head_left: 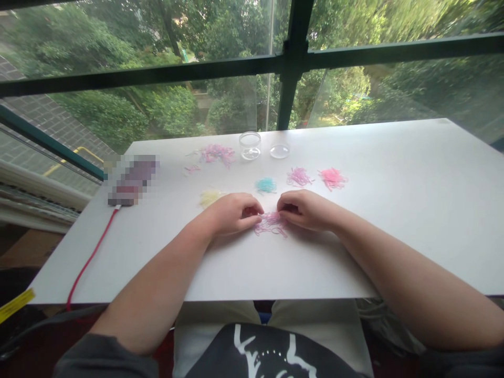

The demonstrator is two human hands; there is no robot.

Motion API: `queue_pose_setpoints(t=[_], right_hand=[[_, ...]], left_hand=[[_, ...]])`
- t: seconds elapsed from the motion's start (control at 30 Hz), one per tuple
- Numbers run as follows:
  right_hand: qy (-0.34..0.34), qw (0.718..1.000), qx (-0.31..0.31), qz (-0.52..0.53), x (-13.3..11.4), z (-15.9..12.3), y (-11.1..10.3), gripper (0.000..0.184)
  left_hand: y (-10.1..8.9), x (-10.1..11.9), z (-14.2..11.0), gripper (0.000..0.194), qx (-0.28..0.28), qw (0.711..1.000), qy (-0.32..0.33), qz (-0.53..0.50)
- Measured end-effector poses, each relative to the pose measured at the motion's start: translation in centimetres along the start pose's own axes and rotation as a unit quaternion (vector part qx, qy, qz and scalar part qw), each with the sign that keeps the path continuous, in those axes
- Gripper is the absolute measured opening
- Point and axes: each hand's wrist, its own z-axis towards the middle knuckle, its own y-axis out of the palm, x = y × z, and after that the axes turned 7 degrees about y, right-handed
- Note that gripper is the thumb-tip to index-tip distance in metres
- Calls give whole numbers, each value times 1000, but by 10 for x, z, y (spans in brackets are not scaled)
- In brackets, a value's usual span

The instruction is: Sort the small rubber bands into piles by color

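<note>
A small loose pile of pink and purple rubber bands point(271, 224) lies on the white table in front of me. My left hand point(241, 212) is at the pile's left side, thumb and fingertips drawn together on its edge. From the right, my right hand point(302, 209) pinches at the other edge, its fingers curled in. Which single bands the fingertips hold is too small to make out. Just beyond the hands are a blue pile point(266, 185), a purple pile point(300, 177) and a bright pink pile point(333, 178). A yellow pile point(210, 198) is partly hidden behind my left hand.
Toward the window stand a clear plastic jar point(250, 146) and its clear lid point(279, 151). Left of them is a larger mixed pile point(217, 154) with a few stray bands. A blurred-out phone-like device point(134, 178) with a red cable point(93, 253) lies at the table's left.
</note>
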Motion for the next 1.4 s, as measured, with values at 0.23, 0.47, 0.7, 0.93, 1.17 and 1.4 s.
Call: queue_pose_setpoints(t=[0.23, 0.47, 0.7, 0.93, 1.17, 1.4], right_hand=[[-35, 999, 13, 26, -1, 0, 1, 7], [-45, 997, 33, 56, -2, 0, 2, 6], [-50, 996, 46, 61, -1, 0, 1, 6], [-45, 996, 49, 65, -1, -1, 0, 5], [-27, 996, 45, 73, 0, -1, 0, 3], [-22, 996, 43, 79, 0, -1, 0, 5]], left_hand=[[2, 6, 4, 14, 37, 999, 32, -15], [4, 6, 5, 9, 72, 995, 64, -23], [3, 5, 4, 7, 106, 991, 76, -33], [2, 5, 3, 9, 114, 990, 74, -28], [2, 4, 3, 8, 111, 991, 66, -33], [1, 5, 3, 9, 110, 991, 55, -47]])
